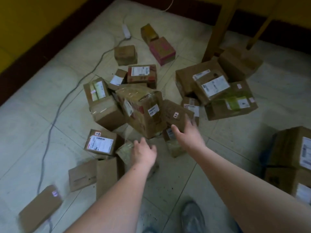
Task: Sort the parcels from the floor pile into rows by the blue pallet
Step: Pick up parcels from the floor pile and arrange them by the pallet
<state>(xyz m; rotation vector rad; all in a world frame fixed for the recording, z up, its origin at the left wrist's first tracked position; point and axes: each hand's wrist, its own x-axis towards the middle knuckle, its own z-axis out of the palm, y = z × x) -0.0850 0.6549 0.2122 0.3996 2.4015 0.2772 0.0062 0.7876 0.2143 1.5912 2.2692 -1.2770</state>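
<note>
Several cardboard parcels lie in a loose pile on the tiled floor. The biggest, a taped brown box (143, 110), leans in the middle. My left hand (143, 153) hovers over a small tape-wrapped parcel (125, 151) just below that box, fingers loosely spread, holding nothing. My right hand (189, 132) reaches out with straight fingers toward a brown box with a small sticker (176, 113) and a small box (173, 143) beneath it; I cannot tell if it touches either. A labelled box (101, 142) sits left of my left hand.
More stacked boxes (218, 91) lie at the right, and two stacked boxes (291, 157) by something blue (265, 156) at the right edge. A grey cable (53, 121) and power strip (126, 31) run along the left. Wooden table legs (220, 29) stand at the back. My shoe (193, 217) is below.
</note>
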